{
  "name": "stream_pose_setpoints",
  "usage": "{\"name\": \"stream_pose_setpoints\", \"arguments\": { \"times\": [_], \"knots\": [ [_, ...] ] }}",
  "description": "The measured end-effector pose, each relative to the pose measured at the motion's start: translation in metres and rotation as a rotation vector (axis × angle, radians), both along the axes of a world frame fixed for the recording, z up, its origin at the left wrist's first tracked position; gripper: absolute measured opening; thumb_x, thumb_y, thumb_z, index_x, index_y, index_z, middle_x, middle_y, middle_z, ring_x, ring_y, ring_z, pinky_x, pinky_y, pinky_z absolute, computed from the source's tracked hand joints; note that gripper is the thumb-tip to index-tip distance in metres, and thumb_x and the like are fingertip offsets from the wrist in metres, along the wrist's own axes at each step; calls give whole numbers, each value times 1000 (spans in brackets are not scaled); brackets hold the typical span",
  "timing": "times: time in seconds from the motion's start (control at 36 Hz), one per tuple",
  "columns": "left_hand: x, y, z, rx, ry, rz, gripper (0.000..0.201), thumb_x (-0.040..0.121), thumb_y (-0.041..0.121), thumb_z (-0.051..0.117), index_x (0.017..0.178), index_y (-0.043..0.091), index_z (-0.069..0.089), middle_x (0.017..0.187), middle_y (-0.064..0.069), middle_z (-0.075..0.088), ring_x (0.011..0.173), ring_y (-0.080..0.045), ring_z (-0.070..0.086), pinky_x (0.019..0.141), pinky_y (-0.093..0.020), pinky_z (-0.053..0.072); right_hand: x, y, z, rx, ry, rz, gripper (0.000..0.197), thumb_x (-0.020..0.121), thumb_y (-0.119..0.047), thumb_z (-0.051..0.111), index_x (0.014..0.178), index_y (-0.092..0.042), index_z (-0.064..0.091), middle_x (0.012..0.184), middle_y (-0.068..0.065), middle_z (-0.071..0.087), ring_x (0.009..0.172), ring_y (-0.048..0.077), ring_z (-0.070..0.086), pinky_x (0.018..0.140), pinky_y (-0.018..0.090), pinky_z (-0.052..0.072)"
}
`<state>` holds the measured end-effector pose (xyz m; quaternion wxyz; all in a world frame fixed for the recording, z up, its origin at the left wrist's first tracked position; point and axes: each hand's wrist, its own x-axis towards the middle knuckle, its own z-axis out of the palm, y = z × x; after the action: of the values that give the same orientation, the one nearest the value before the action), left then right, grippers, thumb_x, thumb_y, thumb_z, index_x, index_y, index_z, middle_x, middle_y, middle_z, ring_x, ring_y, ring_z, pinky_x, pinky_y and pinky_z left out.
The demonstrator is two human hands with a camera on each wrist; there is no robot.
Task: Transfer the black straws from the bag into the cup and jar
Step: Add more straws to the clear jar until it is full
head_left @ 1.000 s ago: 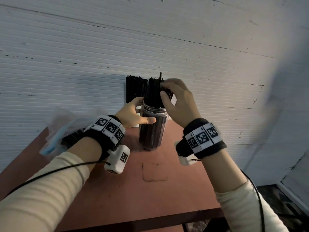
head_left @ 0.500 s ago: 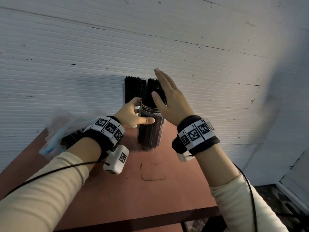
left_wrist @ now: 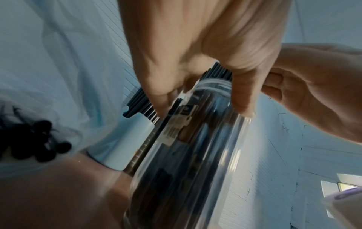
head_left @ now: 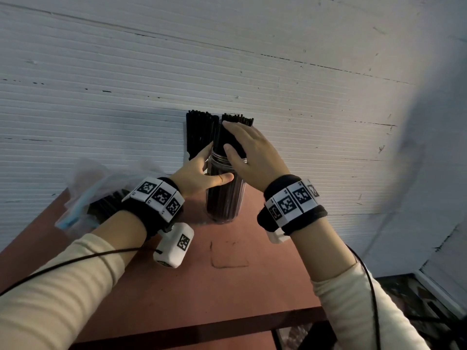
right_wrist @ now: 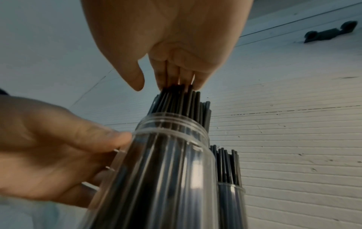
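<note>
1. The table (head_left: 252, 286) stands against the wall (head_left: 303, 72), which rises behind it
2. The jar (head_left: 225, 198) stands upright on the table towards its far edge, near the wall
3. Straws (head_left: 228, 137) stand upright in the jar, their ends rising above its rim
4. The cup (left_wrist: 125, 144) stands just behind and left of the jar, beside it; more straws stand in it
5. The bag (head_left: 83, 198) lies on the table's left side, left of the jar and cup, with straws in it
6. The left hand (head_left: 199, 173) grips the jar from its left side
7. The right hand (head_left: 252, 152) rests on top of the jar's straws, fingers straight
</note>
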<state>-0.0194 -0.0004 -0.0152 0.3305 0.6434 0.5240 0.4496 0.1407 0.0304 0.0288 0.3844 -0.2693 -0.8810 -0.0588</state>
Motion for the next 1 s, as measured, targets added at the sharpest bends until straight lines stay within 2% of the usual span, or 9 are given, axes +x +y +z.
{"name": "stream_pose_setpoints", "arguments": {
  "times": [0.11,0.19,0.36,0.42,0.5,0.64,0.75,0.89,1.0],
  "knots": [
    [-5,-8,5,-60,131,102,109,73,51,79,156,25,12,157,6,31,144,-10,28,119,-32,21,-1,-7,8,-19,69,33,55,98,-26,47,149,-11,31,155,4,31,142,16,29,116,27,24],
    [-15,-22,10,9,184,225,84,85,34,72,153,19,24,145,5,41,131,-10,41,101,-20,30,-6,-17,11,-3,166,67,54,98,-25,49,148,-10,33,156,2,29,142,12,30,110,15,22],
    [-54,-56,29,188,250,441,6,87,28,66,92,29,65,90,17,64,94,-8,60,85,-20,42,-30,-40,2,-5,325,191,19,91,-14,58,106,-4,64,104,5,61,92,11,56,83,14,43],
    [-68,-69,35,233,242,509,7,85,32,68,80,30,63,82,16,63,82,-4,59,75,-16,42,-43,-48,-6,-113,292,243,11,89,-10,58,95,-5,66,92,4,63,80,7,55,72,9,41],
    [-92,-87,35,262,282,560,6,86,28,68,82,26,64,80,14,62,78,0,57,73,-23,43,-66,-56,-22,-272,149,241,12,89,-11,58,90,-5,68,85,3,66,75,11,57,70,20,45],
    [-126,-108,23,19,429,481,17,81,31,75,93,37,64,109,1,62,105,-19,60,97,-41,48,-101,-66,-41,-521,-372,111,32,98,-30,49,114,-7,64,112,10,66,103,25,59,90,35,46],
    [-131,-122,17,-55,477,269,34,86,12,72,112,30,61,133,1,49,127,-10,39,103,-27,30,-125,-70,-47,-577,-661,51,43,103,-35,38,138,-13,49,139,10,50,126,27,46,101,32,36],
    [-134,-124,9,-126,513,179,47,83,4,61,108,44,63,137,-7,56,104,-20,51,91,-35,40,-143,-62,-56,-532,-820,-67,56,102,-42,36,151,-18,26,154,12,30,141,29,28,112,38,26],
    [-134,-120,9,-113,548,219,53,86,-6,55,115,37,62,145,0,50,135,-22,45,109,-43,39,-150,-55,-66,-541,-807,-149,65,100,-45,40,153,-16,17,155,14,25,141,31,28,113,39,25]
  ]
}}
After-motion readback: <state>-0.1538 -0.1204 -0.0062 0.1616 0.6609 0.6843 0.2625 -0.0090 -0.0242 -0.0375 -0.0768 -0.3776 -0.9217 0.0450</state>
